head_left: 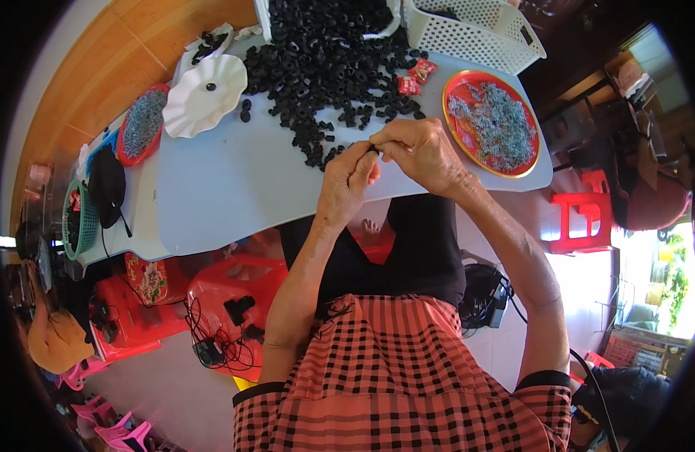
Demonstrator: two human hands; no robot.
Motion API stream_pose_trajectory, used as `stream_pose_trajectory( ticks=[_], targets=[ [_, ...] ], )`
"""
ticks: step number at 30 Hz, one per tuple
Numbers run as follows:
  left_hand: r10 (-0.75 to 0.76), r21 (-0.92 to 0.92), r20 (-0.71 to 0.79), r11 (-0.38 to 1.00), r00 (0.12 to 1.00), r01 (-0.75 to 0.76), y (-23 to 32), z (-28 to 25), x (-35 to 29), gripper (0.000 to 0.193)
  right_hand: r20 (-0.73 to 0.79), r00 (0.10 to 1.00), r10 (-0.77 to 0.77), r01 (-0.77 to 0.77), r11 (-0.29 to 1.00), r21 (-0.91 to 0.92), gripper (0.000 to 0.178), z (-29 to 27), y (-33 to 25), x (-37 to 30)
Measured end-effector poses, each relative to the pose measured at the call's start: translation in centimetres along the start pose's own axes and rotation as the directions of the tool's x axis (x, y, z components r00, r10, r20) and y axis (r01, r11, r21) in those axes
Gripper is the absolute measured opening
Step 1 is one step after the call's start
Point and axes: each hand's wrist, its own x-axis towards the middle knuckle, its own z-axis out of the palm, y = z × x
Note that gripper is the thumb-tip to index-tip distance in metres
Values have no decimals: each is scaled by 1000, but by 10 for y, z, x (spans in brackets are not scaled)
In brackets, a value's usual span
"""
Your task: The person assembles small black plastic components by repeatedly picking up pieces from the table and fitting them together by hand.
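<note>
Above the near edge of the table, my left hand (343, 187) is closed in a pinch round a small black ring-like part (373, 149). My right hand (426, 156) meets it there, thumb and forefinger pressed together at the part. Whatever lies between the right fingertips is too small to make out. Just beyond my hands spreads a large heap of small black parts (310, 87). To the right of my right hand is a red round tray with a gold rim (446, 128), holding many small silvery pieces (494, 124).
A white scalloped dish (193, 102) with one black piece and a red tray of silvery pieces (143, 124) stand at left. A white perforated basket (475, 34) and red packets (419, 73) lie beyond. Red stools (581, 215) and tangled cables (212, 343) are around.
</note>
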Motion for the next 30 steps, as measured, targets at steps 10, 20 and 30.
stream_pose_trajectory(
  ticks=[10,20,30],
  targets=[
    [-167,-216,12,962,986,166,11,-3,-2,24,11,996,-90,90,996,-10,42,4,2,-16],
    [-218,-31,-44,976,975,217,16,-4,3,28,-95,917,-387,339,882,-326,46,27,34,-13],
    [-261,105,18,960,965,258,25,-6,2,33,-232,907,-351,322,934,-155,46,37,50,-15]
  ],
)
